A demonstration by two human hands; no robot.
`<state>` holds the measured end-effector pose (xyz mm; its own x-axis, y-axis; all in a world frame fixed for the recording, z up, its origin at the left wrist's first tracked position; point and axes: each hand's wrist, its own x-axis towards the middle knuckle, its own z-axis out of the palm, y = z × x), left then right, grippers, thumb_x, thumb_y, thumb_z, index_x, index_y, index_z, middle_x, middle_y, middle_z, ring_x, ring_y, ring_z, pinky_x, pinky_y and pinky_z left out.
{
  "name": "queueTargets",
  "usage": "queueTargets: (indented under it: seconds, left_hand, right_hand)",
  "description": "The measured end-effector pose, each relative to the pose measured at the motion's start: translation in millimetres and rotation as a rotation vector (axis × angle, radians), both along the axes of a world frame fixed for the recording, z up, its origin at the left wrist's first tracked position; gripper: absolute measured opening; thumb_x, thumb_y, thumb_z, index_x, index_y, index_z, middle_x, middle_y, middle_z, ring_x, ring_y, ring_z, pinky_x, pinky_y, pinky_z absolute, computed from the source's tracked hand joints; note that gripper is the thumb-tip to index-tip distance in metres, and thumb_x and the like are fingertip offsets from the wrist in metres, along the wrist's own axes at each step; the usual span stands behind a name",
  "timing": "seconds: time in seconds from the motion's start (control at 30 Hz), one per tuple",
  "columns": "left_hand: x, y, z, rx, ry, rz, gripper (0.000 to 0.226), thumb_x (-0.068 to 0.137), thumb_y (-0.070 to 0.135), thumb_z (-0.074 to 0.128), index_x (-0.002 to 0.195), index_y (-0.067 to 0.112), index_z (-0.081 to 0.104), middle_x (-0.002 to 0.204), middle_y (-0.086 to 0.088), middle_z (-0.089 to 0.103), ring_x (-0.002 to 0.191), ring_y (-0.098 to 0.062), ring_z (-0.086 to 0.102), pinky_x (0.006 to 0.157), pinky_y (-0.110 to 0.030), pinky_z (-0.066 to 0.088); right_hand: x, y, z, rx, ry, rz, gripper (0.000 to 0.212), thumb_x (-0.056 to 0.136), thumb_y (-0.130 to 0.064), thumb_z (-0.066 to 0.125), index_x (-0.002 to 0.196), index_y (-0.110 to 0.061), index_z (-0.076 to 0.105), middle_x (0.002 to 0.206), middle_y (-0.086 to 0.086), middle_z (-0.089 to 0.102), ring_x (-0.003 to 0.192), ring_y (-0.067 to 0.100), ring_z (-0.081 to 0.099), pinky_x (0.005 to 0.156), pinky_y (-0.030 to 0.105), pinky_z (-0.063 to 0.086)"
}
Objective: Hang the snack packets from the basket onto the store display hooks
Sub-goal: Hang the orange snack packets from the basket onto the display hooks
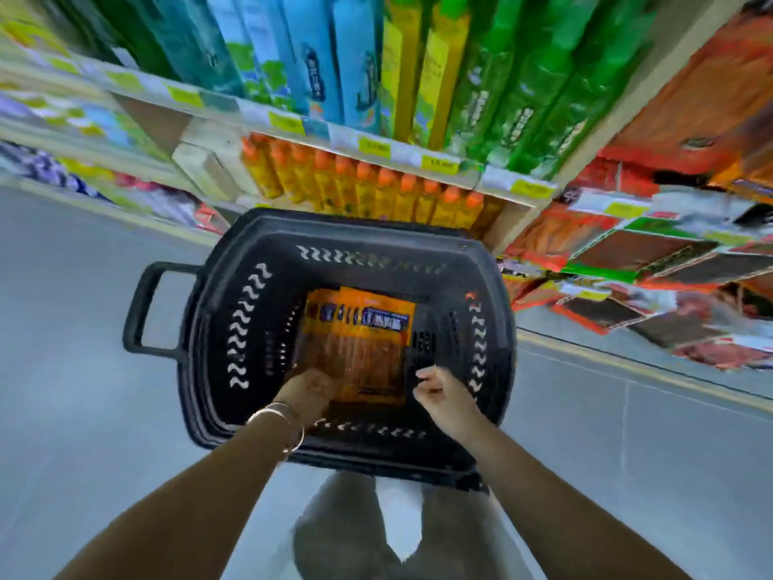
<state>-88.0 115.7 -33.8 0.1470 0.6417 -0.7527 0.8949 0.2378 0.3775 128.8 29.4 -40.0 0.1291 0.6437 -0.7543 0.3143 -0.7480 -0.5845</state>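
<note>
A black plastic basket (234, 295) stands on the floor in front of me. Inside it lies a fanned stack of orange snack packets (368, 337) with dark blue labels. My left hand (309, 391) reaches down into the basket and touches the near left edge of the stack; the blur hides whether its fingers hold a packet. My right hand (439, 391) hovers over the basket's near right side with fingers loosely curled and nothing in it. Display hooks with hanging red and orange packets (652, 261) fill the rack at the right.
Wooden shelves (376, 148) behind the basket carry orange-capped bottles below and tall blue, yellow and green packs above. The basket's handle (146, 307) sticks out to the left. Grey floor lies on both sides. My legs show below the basket.
</note>
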Motion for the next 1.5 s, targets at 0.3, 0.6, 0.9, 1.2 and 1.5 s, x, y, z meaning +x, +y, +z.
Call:
queueTargets:
  seconds: [0.3,0.6,0.9,1.2,1.5]
  left_hand:
    - [-40,37,-85,-0.136,-0.009,0.152,0.017,0.091,0.017,0.052,0.104,0.017,0.063,0.102,-0.012,0.066,0.084,-0.023,0.057,0.07,-0.022,0.039]
    - [-37,56,-161,-0.236,-0.06,0.232,0.024,0.094,0.02,0.051,0.115,0.014,0.061,0.12,-0.005,0.06,0.106,-0.019,0.055,0.082,-0.016,0.036]
    - [-38,81,-188,-0.136,-0.084,0.357,0.017,0.092,0.018,0.049,0.103,0.022,0.061,0.101,0.002,0.06,0.087,-0.014,0.055,0.068,-0.022,0.04]
    - [-42,82,-192,-0.134,-0.07,0.48,0.033,0.09,0.03,0.055,0.121,0.02,0.053,0.104,0.006,0.056,0.091,-0.013,0.053,0.074,-0.023,0.037]
    - [-41,81,-190,-0.16,-0.099,0.472,0.038,0.09,0.031,0.054,0.127,0.021,0.049,0.12,0.003,0.058,0.098,-0.013,0.052,0.072,-0.023,0.038]
  right_hand:
    - [-30,40,-121,-0.287,-0.019,0.025,0.036,0.096,-0.026,0.051,0.13,-0.017,0.044,0.116,0.004,0.054,0.085,0.015,0.055,0.064,0.024,0.04]
    - [-33,37,-224,-0.193,-0.177,-0.155,0.043,0.095,-0.019,0.051,0.137,-0.015,0.046,0.127,0.006,0.057,0.115,0.026,0.055,0.088,0.024,0.04]
    - [-67,80,-268,-0.127,-0.17,-0.234,0.059,0.1,-0.035,0.037,0.152,-0.02,0.013,0.157,0.007,0.018,0.143,0.027,0.02,0.117,0.04,0.019]
    - [-81,75,-255,-0.001,-0.162,-0.295,0.072,0.076,-0.038,0.075,0.136,-0.024,0.038,0.139,0.014,0.029,0.125,0.021,0.033,0.105,0.043,0.034]
    - [-61,81,-250,-0.143,0.126,-0.669,0.053,0.071,-0.024,0.081,0.117,-0.032,0.053,0.115,-0.003,0.063,0.11,0.022,0.06,0.091,0.041,0.05]
